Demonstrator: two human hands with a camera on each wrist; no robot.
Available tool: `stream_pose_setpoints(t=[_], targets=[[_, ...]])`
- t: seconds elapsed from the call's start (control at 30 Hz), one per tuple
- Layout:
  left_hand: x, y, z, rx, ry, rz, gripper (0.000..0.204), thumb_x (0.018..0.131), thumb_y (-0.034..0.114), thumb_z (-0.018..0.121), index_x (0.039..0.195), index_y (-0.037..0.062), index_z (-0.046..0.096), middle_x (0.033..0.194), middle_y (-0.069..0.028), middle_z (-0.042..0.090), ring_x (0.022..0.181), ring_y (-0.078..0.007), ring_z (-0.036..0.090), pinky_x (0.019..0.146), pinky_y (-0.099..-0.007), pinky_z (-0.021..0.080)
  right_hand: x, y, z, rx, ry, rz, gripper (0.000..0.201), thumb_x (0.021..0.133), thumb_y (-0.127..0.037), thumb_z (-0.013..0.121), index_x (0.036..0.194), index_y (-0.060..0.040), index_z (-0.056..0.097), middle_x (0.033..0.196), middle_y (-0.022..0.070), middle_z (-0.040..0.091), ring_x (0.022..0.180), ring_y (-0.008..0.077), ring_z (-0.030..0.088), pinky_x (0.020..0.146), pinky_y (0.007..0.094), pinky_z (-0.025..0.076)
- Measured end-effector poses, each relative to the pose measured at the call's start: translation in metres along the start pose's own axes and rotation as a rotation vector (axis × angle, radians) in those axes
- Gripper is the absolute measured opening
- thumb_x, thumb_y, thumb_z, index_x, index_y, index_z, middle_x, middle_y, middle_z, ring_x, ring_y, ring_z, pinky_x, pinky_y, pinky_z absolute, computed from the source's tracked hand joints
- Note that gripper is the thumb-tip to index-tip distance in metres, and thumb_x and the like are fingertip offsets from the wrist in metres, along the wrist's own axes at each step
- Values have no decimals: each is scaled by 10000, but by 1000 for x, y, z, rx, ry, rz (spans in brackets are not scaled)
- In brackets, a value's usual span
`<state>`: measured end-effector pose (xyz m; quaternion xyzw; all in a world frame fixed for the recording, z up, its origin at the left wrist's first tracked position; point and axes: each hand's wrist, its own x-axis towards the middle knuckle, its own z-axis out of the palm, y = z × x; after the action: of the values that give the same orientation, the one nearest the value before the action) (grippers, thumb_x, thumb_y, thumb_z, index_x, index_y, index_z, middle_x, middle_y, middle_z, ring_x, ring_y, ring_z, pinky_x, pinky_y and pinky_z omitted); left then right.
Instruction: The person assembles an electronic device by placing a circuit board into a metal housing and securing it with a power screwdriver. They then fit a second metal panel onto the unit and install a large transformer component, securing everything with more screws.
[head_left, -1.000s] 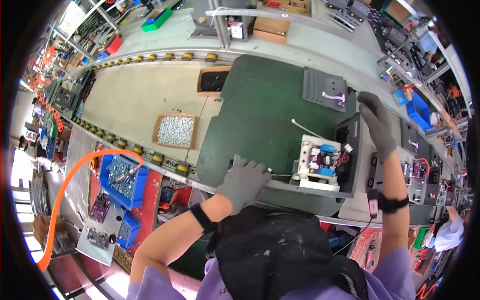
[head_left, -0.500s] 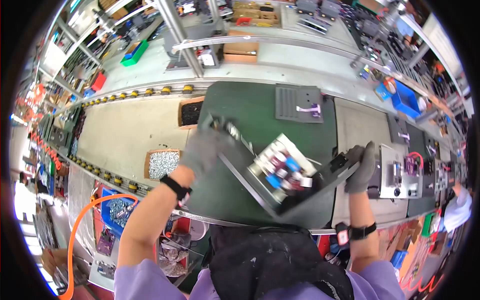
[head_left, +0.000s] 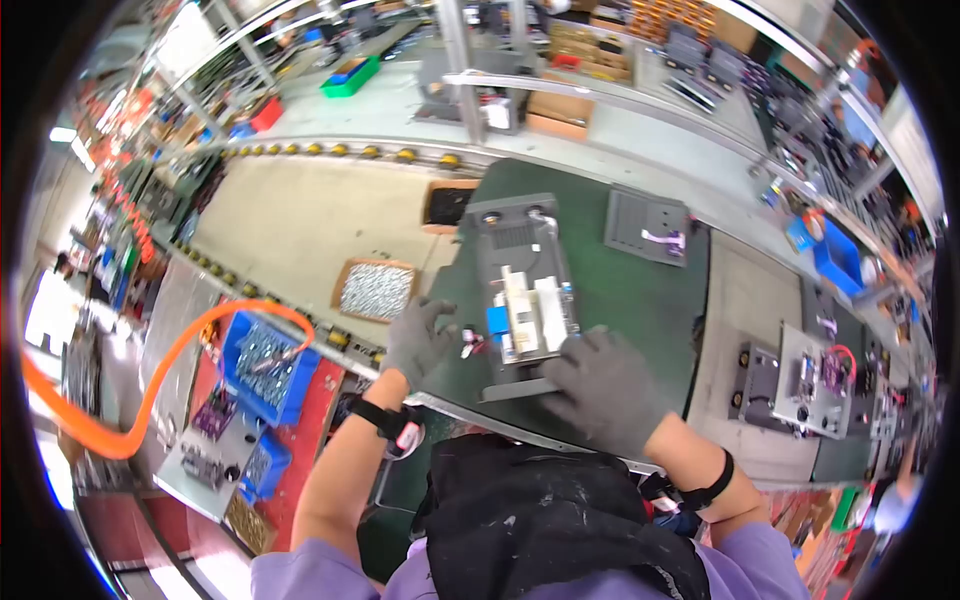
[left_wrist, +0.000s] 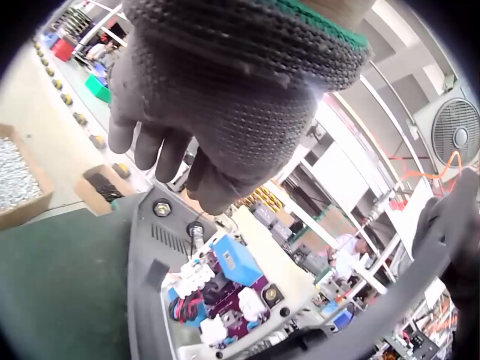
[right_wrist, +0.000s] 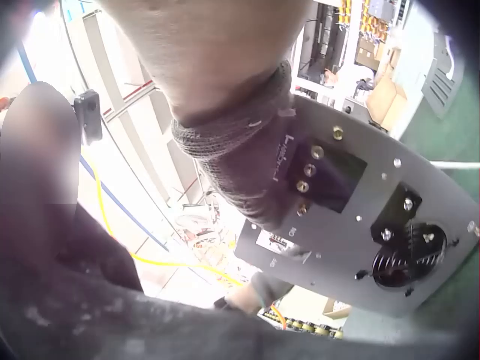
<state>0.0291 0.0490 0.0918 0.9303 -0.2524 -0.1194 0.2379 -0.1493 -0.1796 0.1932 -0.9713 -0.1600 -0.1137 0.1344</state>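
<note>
On the green mat (head_left: 625, 320) lies a grey metal housing (head_left: 525, 215), its long side pointing away from me. Inside sits a white frame (head_left: 522, 310) with blue parts, and a purple circuit board (left_wrist: 232, 304) shows in the left wrist view. My gloved right hand (head_left: 605, 390) grips the housing's near end panel (right_wrist: 337, 236) at its right side. That panel carries brass terminals and a round fan opening (right_wrist: 409, 259). My gloved left hand (head_left: 418, 340) hovers left of the housing, fingers loosely bent and holding nothing.
A carton of silvery screws (head_left: 375, 290) and a carton of black parts (head_left: 447, 205) stand left of the mat. A grey cover panel (head_left: 645, 225) lies at the back right. An orange hose (head_left: 150, 390) arcs over a blue bin (head_left: 265, 370). Another unit (head_left: 815, 380) sits rightward.
Both hands lifted and turned the housing from crosswise to lengthwise on the mat. My left hand has let go of it, while my right hand came round to the near end.
</note>
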Motion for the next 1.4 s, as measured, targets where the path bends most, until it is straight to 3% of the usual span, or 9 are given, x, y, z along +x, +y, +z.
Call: stream_pose_setpoints(t=[0.27, 0.57, 0.8, 0.9, 1.03, 1.07, 1.1, 1.27, 1.4], targets=[[-137, -46, 25, -95, 106, -312, 335, 815, 338, 633, 1123, 208, 650, 1218, -129, 571, 1093, -334, 570, 914, -426, 461, -8, -17, 7, 25, 21, 7, 242, 716, -309, 714, 771, -104, 597, 808, 47, 555, 790, 253, 557, 627, 385, 461], [74, 0, 64, -812, -229, 284, 359, 979, 223, 453, 1283, 45, 528, 1176, -100, 615, 1048, -164, 572, 926, -321, 454, -7, -43, 14, -72, -42, 160, 265, 678, -285, 738, 800, -92, 604, 831, 94, 542, 792, 307, 547, 676, 428, 452], [46, -44, 53, -1715, 47, -186, 379, 905, 286, 585, 1172, 17, 584, 1157, -103, 605, 1013, -204, 568, 927, -340, 437, -7, -57, 27, -66, 128, 162, 316, 624, -253, 756, 812, -61, 590, 780, 115, 507, 756, 326, 510, 695, 441, 414], [-46, -84, 26, -1820, 57, -851, 410, 907, 300, 582, 1167, -16, 566, 1098, -120, 618, 959, -216, 580, 896, -337, 449, -2, -62, 24, -51, 87, 230, 319, 638, -244, 746, 805, -40, 568, 763, 125, 483, 736, 339, 485, 695, 430, 401], [-210, -162, 18, -1781, -52, -1059, 475, 928, 319, 504, 1328, 70, 445, 1341, -115, 484, 1267, -212, 412, 1068, -430, 295, 2, -56, 30, -27, -3, 322, 377, 643, -294, 734, 823, -12, 559, 790, 133, 468, 749, 339, 480, 683, 406, 390], [-259, -207, 42, -1595, -178, -590, 514, 943, 307, 492, 1385, 65, 392, 1418, -160, 416, 1322, -286, 380, 1081, -434, 301, 6, -60, 30, 28, 29, 344, 398, 644, -305, 725, 852, -6, 567, 814, 136, 473, 768, 331, 490, 681, 402, 389], [-304, -210, 15, -1686, -172, -699, 505, 961, 318, 477, 1382, 53, 390, 1367, -161, 456, 1256, -307, 455, 1038, -427, 366, 8, -64, 30, 84, 60, 370, 421, 645, -316, 717, 882, 1, 574, 838, 140, 478, 788, 322, 501, 679, 397, 389], [-437, -256, -57, -1329, 1129, -1012, 346, 956, 289, 478, 1208, 67, 562, 884, -58, 640, 752, -146, 599, 615, -272, 489, -5, -32, 37, 67, -36, 472, 664, 658, -329, 669, 1197, 25, 514, 1183, 187, 508, 1088, 342, 510, 915, 377, 403], [-398, -240, -175, -1011, 1297, -414, 399, 874, 213, 527, 1203, -13, 533, 1009, -45, 612, 865, -135, 592, 769, -263, 478, 0, -40, 38, 68, 98, 396, 727, 707, -400, 651, 1268, 30, 480, 1259, 197, 483, 1195, 339, 466, 987, 399, 369]])
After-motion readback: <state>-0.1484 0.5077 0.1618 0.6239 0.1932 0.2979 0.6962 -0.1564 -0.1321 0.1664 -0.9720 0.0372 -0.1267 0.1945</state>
